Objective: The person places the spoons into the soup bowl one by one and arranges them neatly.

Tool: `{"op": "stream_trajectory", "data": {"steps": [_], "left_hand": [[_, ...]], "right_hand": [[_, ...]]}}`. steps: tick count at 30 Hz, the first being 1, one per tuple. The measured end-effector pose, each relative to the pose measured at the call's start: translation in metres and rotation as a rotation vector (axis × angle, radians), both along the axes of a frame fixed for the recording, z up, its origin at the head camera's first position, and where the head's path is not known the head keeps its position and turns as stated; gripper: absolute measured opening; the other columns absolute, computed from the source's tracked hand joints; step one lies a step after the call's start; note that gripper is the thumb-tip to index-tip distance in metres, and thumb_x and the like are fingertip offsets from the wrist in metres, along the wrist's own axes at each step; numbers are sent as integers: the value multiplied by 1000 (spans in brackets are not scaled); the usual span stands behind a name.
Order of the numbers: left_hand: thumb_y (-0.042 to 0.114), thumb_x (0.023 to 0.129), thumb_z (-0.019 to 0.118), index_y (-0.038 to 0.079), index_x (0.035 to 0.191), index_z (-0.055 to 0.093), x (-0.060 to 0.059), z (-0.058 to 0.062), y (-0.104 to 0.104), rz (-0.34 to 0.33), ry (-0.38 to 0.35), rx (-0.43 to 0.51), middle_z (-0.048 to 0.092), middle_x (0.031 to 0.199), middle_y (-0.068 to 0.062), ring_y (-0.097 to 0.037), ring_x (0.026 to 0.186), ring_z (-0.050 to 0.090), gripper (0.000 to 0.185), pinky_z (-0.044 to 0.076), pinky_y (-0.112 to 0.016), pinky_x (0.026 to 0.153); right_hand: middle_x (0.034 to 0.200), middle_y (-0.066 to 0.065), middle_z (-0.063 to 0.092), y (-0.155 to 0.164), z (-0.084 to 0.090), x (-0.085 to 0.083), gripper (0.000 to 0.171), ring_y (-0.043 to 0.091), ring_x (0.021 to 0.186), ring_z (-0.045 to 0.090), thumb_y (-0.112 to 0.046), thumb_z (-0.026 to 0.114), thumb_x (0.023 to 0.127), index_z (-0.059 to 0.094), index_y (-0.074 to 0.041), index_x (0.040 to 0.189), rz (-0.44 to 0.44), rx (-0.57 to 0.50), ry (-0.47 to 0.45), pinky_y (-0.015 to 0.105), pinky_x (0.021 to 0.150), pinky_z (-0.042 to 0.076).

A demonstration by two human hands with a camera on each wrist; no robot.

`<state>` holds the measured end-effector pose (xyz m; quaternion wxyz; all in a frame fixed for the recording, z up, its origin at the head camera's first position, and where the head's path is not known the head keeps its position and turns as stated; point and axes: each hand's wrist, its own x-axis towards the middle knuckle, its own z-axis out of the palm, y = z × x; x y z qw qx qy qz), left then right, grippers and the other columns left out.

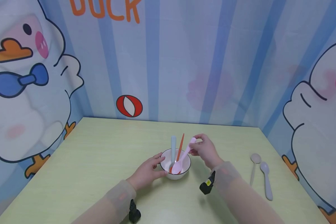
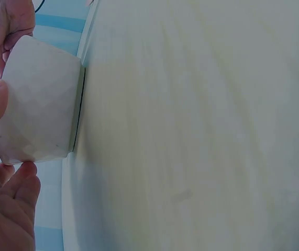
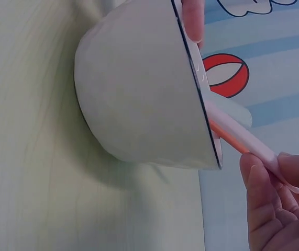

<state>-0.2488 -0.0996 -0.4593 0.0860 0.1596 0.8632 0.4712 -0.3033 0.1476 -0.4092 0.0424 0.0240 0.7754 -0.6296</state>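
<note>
A white bowl [image 1: 175, 177] with a dark rim stands on the table, its outer wall large in the right wrist view [image 3: 133, 89]. My left hand [image 1: 146, 173] holds the bowl's left side, thumb near the front and fingers over the rim. Between thumb and fingertips my right hand [image 1: 207, 152] pinches the handle of a pink spoon [image 1: 186, 154], whose head is inside the bowl. A light blue spoon [image 1: 173, 147] and a thin orange-handled utensil [image 1: 180, 145] lean in the bowl beside it; the orange one's lower end is partly hidden behind the pink spoon.
To the right of my right forearm, a pale round-headed spoon [image 1: 255, 158] and a lavender spoon [image 1: 264, 168] lie side by side on the light wooden table [image 1: 100, 146]. A blue striped cloth [image 1: 173, 62] with duck drawings rises behind the back edge.
</note>
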Motion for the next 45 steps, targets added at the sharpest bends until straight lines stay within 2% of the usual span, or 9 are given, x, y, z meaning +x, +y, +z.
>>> {"op": "stream_trajectory", "data": {"steps": [10,18,26,38,45], "left_hand": [[33,85,74,11,145,44,1,0,0,-3,17,-2,28,156,-1,-37,131,43,70,38,-46,107],[34,85,74,11,145,45,0,-1,-1,-9,25,0,28,157,-2,-36,131,43,70,38,-45,107],[33,85,74,11,145,45,0,-1,0,-17,26,1,28,157,-3,-36,132,42,70,38,-46,107],[32,85,74,12,145,45,-1,0,0,-14,7,20,28,157,-2,-35,133,41,70,37,-47,107],[32,85,74,12,145,45,0,1,0,-9,-1,26,28,156,0,-35,134,40,69,37,-47,107]], "right_hand": [[97,14,65,-7,-7,-6,40,21,80,65,-9,64,92,50,-6,129,-16,68,-4,30,74,55],[100,16,62,-16,-7,-9,44,22,83,66,-8,62,92,48,-2,133,-26,101,-31,39,82,54],[102,14,62,-22,-11,-13,44,22,86,65,-11,64,92,49,-5,133,-23,132,-57,35,81,55],[106,14,63,-31,-12,-15,49,22,91,65,-9,62,93,48,-7,139,29,156,-26,36,86,54],[112,13,62,-31,-12,-15,52,22,95,62,-11,62,93,46,-10,143,50,191,-44,37,90,52]]}}
